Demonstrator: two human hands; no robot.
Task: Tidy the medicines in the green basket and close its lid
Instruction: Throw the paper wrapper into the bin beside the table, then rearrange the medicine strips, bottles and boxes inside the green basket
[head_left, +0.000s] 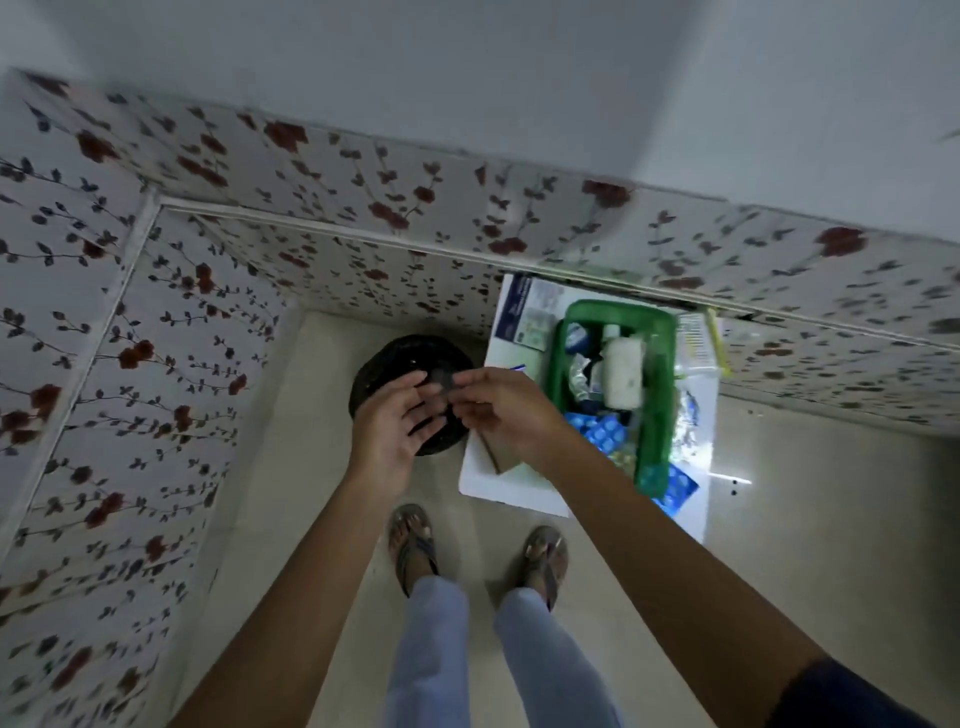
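Observation:
The green basket (557, 374) stands on a low white surface (493, 486) at the right, with no lid on it. Inside lie a white bottle (621, 374), foil strips and blue blister packs (602, 430); one more blue pack (675, 491) sticks out past its near end. Both hands are left of the basket, above a round black bin (410, 353). My left hand (395, 426) is spread, palm toward the right one. My right hand (504, 410) has its fingertips pinched together. A blurred grey scrap shows at the fingertips; whether it is held is unclear.
A printed leaflet (524, 312) lies behind the basket and a clear plastic piece with a yellow-green edge (698, 353) beside it. A brown card (497, 456) rests on the white surface. Floral-tiled walls enclose the corner. My sandalled feet (415, 540) stand on the pale floor.

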